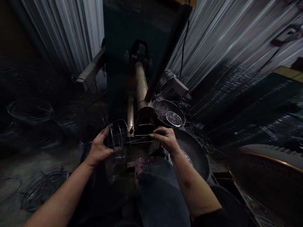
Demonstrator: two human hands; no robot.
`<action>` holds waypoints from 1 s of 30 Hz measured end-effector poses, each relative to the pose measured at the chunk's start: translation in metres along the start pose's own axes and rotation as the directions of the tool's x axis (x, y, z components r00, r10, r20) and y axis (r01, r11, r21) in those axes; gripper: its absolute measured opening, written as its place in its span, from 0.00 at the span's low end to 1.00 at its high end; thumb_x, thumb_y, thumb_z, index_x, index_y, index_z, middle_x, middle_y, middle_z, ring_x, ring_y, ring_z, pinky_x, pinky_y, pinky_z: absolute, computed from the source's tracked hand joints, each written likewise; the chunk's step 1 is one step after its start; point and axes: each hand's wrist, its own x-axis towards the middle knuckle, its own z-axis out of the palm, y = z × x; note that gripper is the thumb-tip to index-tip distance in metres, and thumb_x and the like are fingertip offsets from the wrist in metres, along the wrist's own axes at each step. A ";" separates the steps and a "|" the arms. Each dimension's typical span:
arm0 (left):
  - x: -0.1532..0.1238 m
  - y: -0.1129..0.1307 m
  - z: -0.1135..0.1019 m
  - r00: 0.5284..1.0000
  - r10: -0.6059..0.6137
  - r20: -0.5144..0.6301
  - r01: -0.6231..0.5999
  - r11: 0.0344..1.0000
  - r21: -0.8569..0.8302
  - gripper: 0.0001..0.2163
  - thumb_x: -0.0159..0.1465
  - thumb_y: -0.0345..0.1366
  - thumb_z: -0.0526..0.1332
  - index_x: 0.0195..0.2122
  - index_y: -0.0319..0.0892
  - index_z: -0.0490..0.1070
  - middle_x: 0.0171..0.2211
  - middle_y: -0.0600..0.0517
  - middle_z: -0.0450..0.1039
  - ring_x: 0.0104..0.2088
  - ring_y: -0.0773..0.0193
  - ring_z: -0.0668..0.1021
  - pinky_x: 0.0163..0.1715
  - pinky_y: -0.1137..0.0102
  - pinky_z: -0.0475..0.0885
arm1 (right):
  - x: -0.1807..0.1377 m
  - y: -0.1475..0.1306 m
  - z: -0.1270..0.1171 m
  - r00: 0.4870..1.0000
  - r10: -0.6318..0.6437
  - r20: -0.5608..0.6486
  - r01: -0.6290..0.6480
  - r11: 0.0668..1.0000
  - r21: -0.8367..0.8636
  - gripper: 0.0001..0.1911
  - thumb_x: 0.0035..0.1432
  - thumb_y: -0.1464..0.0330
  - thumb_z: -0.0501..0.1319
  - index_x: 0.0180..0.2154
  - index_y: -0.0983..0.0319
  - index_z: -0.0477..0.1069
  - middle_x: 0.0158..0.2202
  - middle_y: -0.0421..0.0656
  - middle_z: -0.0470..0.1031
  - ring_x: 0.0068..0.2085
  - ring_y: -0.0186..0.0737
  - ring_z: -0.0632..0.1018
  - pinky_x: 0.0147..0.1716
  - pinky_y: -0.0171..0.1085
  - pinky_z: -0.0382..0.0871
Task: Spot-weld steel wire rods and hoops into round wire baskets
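Between my hands is a wire frame (pixel 121 138) of thin metal rods, with curved wires at its left end and long straight wires running right. My left hand (pixel 100 146) grips the curved end, thumb below and fingers above. My right hand (pixel 167 138) pinches the right end between thumb and fingers. The frame sits at the tip of a machine that looks like a spot welder, with a thick upper metal arm (pixel 141 82) and a thinner lower rod (pixel 130 116). Whether the tips touch the wire is hard to tell in the dim light.
A long dark bar (pixel 168 50) slants up from the machine's head. To the right, a small pan (pixel 182 118) holds round wire pieces, with a larger dark basin (pixel 199 151) nearer. Coiled wire bundles (pixel 42 186) lie on the floor at left. A large round rimmed tray (pixel 267 160) stands far right.
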 end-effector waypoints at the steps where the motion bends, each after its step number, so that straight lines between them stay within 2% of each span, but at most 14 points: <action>1: 0.002 0.000 0.000 1.000 0.007 0.007 -0.007 1.000 0.009 0.44 0.44 0.45 0.72 0.62 0.43 0.59 0.58 0.43 0.64 0.53 0.48 0.73 0.55 0.54 0.68 | 0.003 0.003 -0.001 1.000 0.027 0.005 -0.027 0.999 0.039 0.12 0.41 0.60 0.70 0.21 0.62 0.76 0.21 0.41 0.72 0.25 0.37 0.72 0.25 0.35 0.63; 5: 0.010 0.000 0.005 0.999 0.041 0.028 -0.041 0.999 0.013 0.43 0.44 0.43 0.72 0.61 0.41 0.59 0.58 0.43 0.65 0.54 0.47 0.72 0.57 0.53 0.66 | 0.012 0.007 -0.001 0.996 0.075 0.054 -0.080 0.992 0.102 0.13 0.38 0.60 0.71 0.21 0.63 0.75 0.20 0.40 0.71 0.24 0.36 0.70 0.24 0.34 0.62; 13: 0.015 -0.005 0.012 0.997 -0.028 0.075 0.035 0.995 -0.088 0.43 0.44 0.38 0.71 0.63 0.42 0.57 0.57 0.44 0.66 0.53 0.48 0.73 0.55 0.55 0.68 | 0.025 0.019 -0.003 0.993 0.057 0.107 -0.072 0.988 0.136 0.13 0.38 0.61 0.72 0.20 0.64 0.74 0.18 0.38 0.68 0.22 0.32 0.66 0.22 0.33 0.58; 20: 0.018 -0.001 0.011 0.997 -0.028 0.073 0.037 0.992 -0.118 0.44 0.43 0.40 0.72 0.62 0.41 0.58 0.56 0.43 0.67 0.52 0.47 0.74 0.55 0.53 0.67 | 0.030 0.022 -0.001 0.995 0.043 0.091 -0.057 0.985 0.165 0.14 0.36 0.61 0.73 0.19 0.64 0.74 0.18 0.38 0.68 0.23 0.32 0.67 0.23 0.32 0.58; 30: 0.023 -0.008 0.013 0.995 -0.052 0.090 0.066 0.983 -0.171 0.44 0.43 0.40 0.73 0.62 0.39 0.59 0.57 0.41 0.66 0.54 0.49 0.72 0.57 0.55 0.65 | 0.034 0.021 -0.002 0.990 0.104 0.100 -0.118 0.983 0.144 0.16 0.36 0.59 0.72 0.20 0.64 0.73 0.17 0.36 0.64 0.19 0.30 0.64 0.19 0.32 0.56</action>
